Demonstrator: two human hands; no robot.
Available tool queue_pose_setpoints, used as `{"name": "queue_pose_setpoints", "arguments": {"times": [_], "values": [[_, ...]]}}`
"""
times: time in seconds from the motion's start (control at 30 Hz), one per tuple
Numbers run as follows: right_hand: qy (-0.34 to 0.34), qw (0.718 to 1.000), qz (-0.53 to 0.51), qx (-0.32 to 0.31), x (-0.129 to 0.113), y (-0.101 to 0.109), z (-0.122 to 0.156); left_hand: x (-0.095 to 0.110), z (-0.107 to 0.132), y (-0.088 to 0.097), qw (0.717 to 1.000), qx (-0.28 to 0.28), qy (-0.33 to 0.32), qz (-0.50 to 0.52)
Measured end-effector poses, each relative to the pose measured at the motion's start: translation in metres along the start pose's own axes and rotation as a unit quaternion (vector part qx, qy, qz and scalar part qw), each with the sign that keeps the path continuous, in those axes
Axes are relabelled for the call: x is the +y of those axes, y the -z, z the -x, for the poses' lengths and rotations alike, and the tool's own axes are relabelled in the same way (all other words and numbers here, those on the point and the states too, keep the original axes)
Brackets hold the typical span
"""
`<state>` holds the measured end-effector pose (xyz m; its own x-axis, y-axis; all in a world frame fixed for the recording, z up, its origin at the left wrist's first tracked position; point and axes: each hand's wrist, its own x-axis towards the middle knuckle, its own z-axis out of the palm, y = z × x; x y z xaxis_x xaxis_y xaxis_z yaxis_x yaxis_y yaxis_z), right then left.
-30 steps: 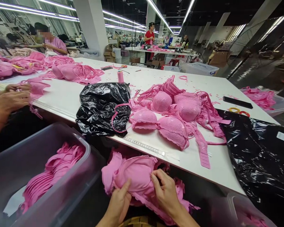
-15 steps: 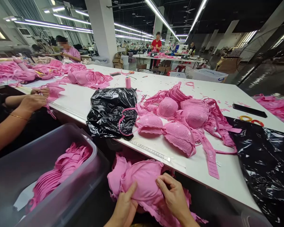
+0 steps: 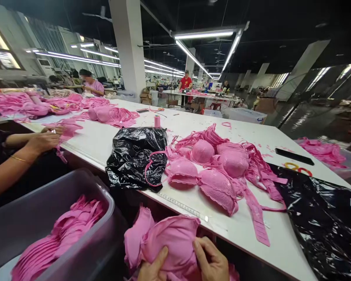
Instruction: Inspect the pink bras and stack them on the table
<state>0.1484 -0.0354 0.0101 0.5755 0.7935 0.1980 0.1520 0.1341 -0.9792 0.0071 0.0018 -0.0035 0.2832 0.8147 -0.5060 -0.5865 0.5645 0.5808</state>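
Observation:
A pink bra (image 3: pixel 172 238) is held below the table's front edge, the smooth inside of one cup turned toward me. My left hand (image 3: pixel 154 268) grips its lower part, thumb pressed on the cup and fingers hidden behind the cloth. At the cup's right edge my right hand (image 3: pixel 210 258) pinches the fabric between thumb and fingers. Just beyond, a pile of pink lace bras (image 3: pixel 219 175) lies on the white table (image 3: pixel 190 230), straps spread to the right. Left of the pile rests a crumpled black plastic bag (image 3: pixel 136 156).
A grey plastic bin (image 3: pixel 102 222) with stacked pink bras stands at lower left. A co-worker's hands (image 3: pixel 48 136) hold pink pieces beside it. A measuring tape (image 3: pixel 178 203) runs along the table edge. Pink thread spool (image 3: pixel 157 121), black case (image 3: pixel 294 156) and black plastic sheet (image 3: pixel 324 210) lie around.
My view has tilted up, so the table, the bra and both hands sit lower in the picture. Both hands keep their hold on the bra.

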Motion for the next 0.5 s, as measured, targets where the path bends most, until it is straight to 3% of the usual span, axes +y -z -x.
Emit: {"name": "queue_pose_setpoints", "arguments": {"times": [0.2, 0.27, 0.4, 0.5], "values": [[-0.178, 0.975, -0.101, -0.086, -0.006, 0.004, -0.004, 0.005, 0.010, -0.012, 0.998, -0.027, 0.007, 0.052], [-0.208, 0.963, -0.134, -0.105, -0.015, 0.005, -0.008, 0.006, 0.013, -0.017, 0.997, -0.044, 0.010, 0.067], [-0.182, 0.952, -0.125, -0.213, -0.029, 0.008, -0.014, 0.004, 0.018, -0.019, 0.995, -0.052, 0.016, 0.078], [-0.159, 0.961, -0.065, -0.215, -0.024, 0.015, -0.014, 0.004, 0.022, -0.015, 0.994, -0.060, 0.015, 0.092]]}}
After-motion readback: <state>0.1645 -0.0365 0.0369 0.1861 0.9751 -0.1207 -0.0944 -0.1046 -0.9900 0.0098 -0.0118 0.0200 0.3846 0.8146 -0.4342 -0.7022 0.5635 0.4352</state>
